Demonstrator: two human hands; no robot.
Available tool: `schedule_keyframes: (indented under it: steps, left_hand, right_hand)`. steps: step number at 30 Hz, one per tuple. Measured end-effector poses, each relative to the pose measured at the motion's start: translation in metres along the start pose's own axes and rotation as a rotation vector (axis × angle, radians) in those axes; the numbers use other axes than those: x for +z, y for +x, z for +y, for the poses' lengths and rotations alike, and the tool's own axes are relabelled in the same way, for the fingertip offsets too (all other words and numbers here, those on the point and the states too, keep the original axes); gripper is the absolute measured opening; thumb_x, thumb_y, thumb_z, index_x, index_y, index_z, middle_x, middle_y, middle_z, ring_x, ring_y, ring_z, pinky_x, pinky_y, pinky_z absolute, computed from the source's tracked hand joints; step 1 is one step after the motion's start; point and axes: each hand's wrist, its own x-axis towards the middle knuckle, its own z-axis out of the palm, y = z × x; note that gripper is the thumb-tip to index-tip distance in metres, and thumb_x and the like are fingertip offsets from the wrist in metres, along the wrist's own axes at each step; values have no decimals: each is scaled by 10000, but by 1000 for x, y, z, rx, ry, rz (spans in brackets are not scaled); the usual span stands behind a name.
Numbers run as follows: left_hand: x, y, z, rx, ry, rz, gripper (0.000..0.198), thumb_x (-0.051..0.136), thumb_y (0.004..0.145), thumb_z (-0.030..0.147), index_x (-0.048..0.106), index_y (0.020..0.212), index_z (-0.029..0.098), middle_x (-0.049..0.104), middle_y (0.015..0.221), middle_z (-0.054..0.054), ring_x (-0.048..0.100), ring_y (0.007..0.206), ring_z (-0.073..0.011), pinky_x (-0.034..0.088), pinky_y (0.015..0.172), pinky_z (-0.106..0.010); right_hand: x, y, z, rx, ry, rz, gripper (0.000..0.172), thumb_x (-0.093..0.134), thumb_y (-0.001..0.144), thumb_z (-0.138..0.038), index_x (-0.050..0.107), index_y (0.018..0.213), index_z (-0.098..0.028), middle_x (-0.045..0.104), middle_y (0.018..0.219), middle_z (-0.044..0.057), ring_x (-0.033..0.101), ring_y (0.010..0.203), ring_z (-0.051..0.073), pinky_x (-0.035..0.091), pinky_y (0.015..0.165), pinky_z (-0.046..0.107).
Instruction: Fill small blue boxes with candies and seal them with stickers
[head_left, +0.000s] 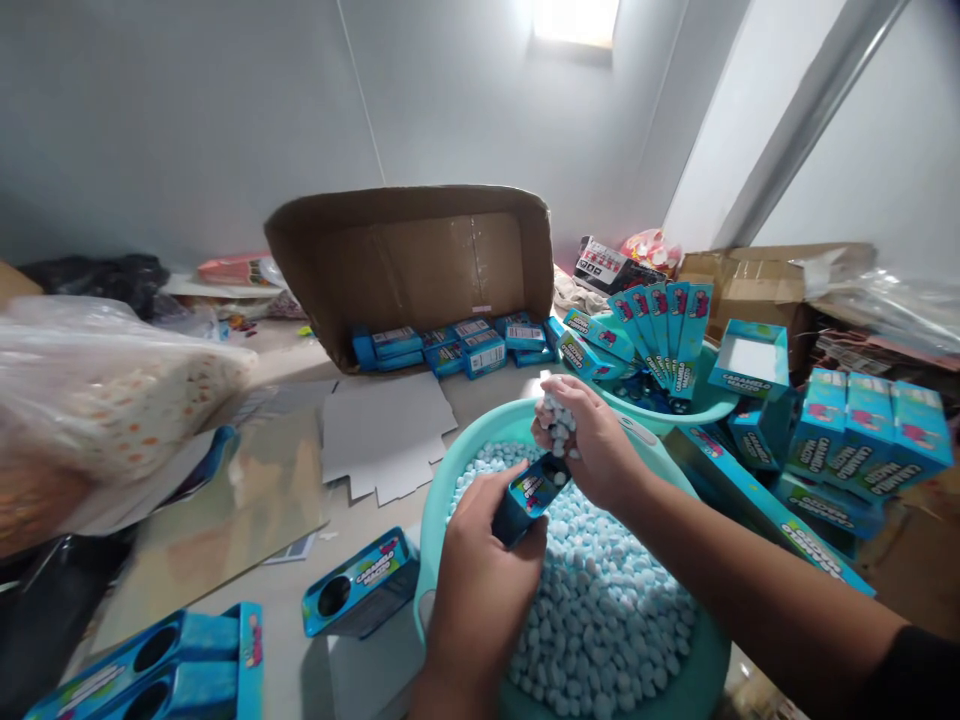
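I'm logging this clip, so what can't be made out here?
Head view: inside of the small blue box in the left hand, hidden by its walls.
Head view: count of candies, hidden inside the right hand.
Head view: the basin, near rim cut off by the bottom edge.
Head view: plastic bag contents, blurred.

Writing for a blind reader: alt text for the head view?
The left hand holds a blue box over a teal basin of pale blue candies; the right hand holds a handful above it. Blue boxes and a cardboard carton lie around.

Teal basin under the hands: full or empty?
Largely full: pale blue candies heap across the teal basin, nearly up to its rim.
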Motion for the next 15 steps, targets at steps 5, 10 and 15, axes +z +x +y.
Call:
schedule_keyframes:
  steps: [5, 10, 15]
  left_hand:
    - [1, 0, 1, 7, -1, 4, 455, 646, 732, 119, 663, 1152, 291, 674, 1132, -18, 618, 1090, -224, 469, 978, -401]
    - [3, 1, -3, 9, 15, 25, 430, 655, 726, 144, 673, 1131, 288, 679, 1114, -27, 624, 1067, -239, 477, 963, -422]
    - [2, 1, -5, 10, 15, 15, 443, 649, 728, 137, 664, 1142, 296, 681, 1116, -20, 629, 1055, -237, 482, 955, -423]
  right_hand:
    - [1, -1, -2, 56, 20, 24, 265, 738, 728, -388, 614, 837, -181, 546, 613, -31, 498, 539, 100, 426, 509, 197]
    - [-1, -2, -2, 66, 14, -25, 290, 705, 757, -445, 595, 850, -194, 561, 609, -34, 539, 523, 126, 454, 514, 234]
    - [-3, -4, -1, 101, 26, -104, 326, 661, 792, -494, 555, 738, -190, 586, 634, -13, 553, 543, 141, 480, 563, 270]
